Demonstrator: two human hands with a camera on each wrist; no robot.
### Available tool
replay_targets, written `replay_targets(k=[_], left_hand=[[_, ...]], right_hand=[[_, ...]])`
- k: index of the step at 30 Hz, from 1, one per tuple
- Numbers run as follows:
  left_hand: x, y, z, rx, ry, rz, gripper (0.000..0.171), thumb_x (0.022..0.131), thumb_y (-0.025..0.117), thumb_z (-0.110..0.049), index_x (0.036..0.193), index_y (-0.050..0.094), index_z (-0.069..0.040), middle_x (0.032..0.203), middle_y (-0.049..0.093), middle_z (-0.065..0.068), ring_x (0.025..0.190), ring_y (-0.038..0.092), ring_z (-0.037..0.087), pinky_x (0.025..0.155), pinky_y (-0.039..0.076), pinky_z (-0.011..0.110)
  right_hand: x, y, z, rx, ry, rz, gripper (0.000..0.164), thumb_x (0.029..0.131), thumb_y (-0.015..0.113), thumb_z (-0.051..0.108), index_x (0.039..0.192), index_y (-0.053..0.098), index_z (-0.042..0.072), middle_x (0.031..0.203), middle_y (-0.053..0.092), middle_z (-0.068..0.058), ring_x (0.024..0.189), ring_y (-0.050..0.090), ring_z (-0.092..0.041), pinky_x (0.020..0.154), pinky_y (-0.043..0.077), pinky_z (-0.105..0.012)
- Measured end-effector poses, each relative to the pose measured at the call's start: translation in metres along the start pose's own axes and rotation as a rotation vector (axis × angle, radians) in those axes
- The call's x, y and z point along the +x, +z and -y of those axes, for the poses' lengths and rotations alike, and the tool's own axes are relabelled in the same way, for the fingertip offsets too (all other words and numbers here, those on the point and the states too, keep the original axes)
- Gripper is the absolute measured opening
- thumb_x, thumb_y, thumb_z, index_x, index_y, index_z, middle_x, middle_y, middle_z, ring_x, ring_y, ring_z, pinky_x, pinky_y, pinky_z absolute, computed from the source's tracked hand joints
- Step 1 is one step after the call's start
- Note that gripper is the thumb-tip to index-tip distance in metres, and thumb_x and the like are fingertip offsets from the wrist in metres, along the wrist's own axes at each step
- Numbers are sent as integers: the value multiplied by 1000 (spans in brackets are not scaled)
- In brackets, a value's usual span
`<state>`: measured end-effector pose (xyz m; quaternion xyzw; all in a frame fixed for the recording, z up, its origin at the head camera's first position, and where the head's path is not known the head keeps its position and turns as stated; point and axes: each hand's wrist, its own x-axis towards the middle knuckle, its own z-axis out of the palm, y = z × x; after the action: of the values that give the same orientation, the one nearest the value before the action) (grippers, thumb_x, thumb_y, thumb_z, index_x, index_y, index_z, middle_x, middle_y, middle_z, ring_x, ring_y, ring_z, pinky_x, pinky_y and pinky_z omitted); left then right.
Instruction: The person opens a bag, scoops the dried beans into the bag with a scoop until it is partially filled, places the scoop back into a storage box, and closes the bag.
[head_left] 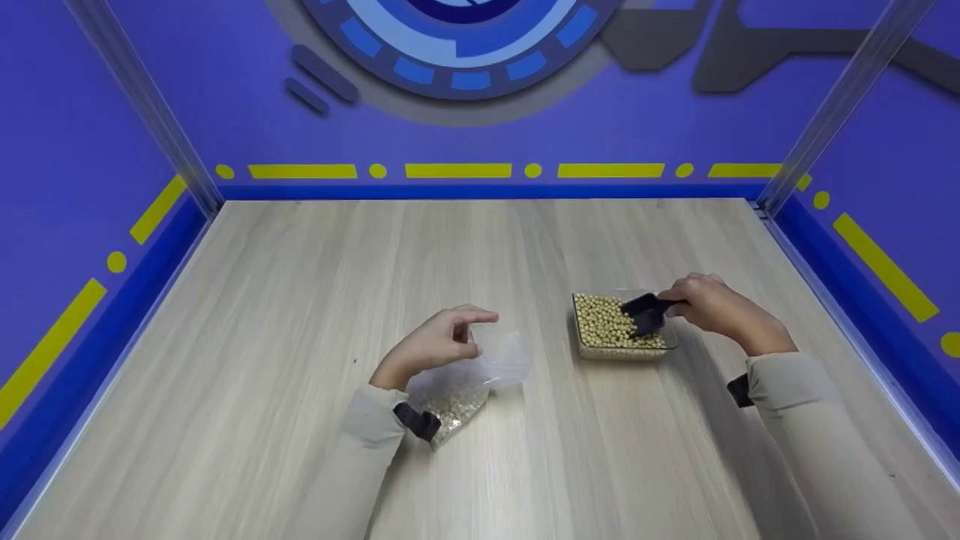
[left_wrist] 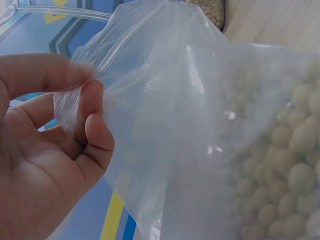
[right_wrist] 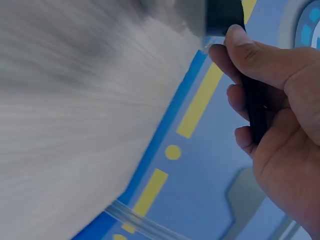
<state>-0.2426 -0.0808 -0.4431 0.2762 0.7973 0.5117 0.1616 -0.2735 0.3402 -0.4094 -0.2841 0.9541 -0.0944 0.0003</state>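
Note:
My left hand (head_left: 435,345) pinches the upper edge of a clear zip bag (left_wrist: 150,115) between thumb and fingers. Pale round beans (left_wrist: 280,185) fill the bag's lower part, which leans down beside my wrist in the head view. To the right, my right hand (head_left: 712,306) grips the handle of a black scoop (head_left: 645,313). The scoop's blade rests among the beans in a clear rectangular container (head_left: 622,354). From the right wrist view, the fingers curl round the dark handle, with the thumb near the blade.
The wood-grain table (head_left: 315,300) carries the bag and the container. Blue panels (head_left: 480,142) with yellow marks enclose it at the back and both sides, and metal posts (head_left: 840,97) stand at the back corners.

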Motion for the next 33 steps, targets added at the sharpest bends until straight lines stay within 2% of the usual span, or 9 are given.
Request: replay_targets(k=[3, 12, 16, 21, 28, 33], left_hand=[[1, 0, 1, 5, 7, -2, 56, 81, 58, 3, 137, 51, 0, 134, 51, 16, 69, 42, 10, 60, 38, 19], [2, 1, 0, 1, 12, -2, 56, 81, 58, 5, 136, 52, 1, 132, 51, 20, 70, 42, 11, 59, 38, 18], [1, 1, 1, -4, 14, -1, 55, 81, 58, 5, 136, 51, 2, 133, 51, 19, 70, 42, 12, 59, 37, 18], [1, 1, 1, -9, 8, -10, 56, 79, 59, 5, 135, 53, 2, 135, 51, 18, 71, 43, 11, 59, 38, 18], [1, 1, 2, -18, 13, -7, 54, 81, 59, 5, 135, 52, 2, 134, 52, 18, 68, 40, 11, 59, 37, 19], [1, 1, 2, -22, 19, -5, 54, 82, 59, 6, 135, 52, 2, 135, 51, 19, 67, 39, 12, 59, 37, 19]], right_hand=[[-2, 5, -5, 38, -11, -25, 28, 82, 68, -1, 110, 71, -3, 97, 70, -17, 89, 62, -34, 79, 50, -50], [-4, 15, -11, 32, -90, -141, 30, 76, 72, -6, 105, 73, -3, 92, 72, -15, 85, 63, -32, 72, 53, -45], [-3, 16, -10, 46, -93, -133, 29, 77, 71, -7, 105, 72, -4, 92, 71, -17, 85, 63, -34, 73, 53, -46], [-1, 15, -7, 76, -47, -98, 28, 79, 69, -7, 107, 71, -5, 95, 71, -19, 88, 64, -36, 75, 53, -48], [1, 18, -5, 195, 31, -47, 28, 82, 65, -8, 110, 69, -8, 100, 70, -25, 92, 66, -41, 76, 54, -49], [1, 22, -6, 217, 42, -63, 28, 82, 65, -8, 110, 69, -8, 100, 69, -26, 93, 66, -42, 78, 54, -50]])
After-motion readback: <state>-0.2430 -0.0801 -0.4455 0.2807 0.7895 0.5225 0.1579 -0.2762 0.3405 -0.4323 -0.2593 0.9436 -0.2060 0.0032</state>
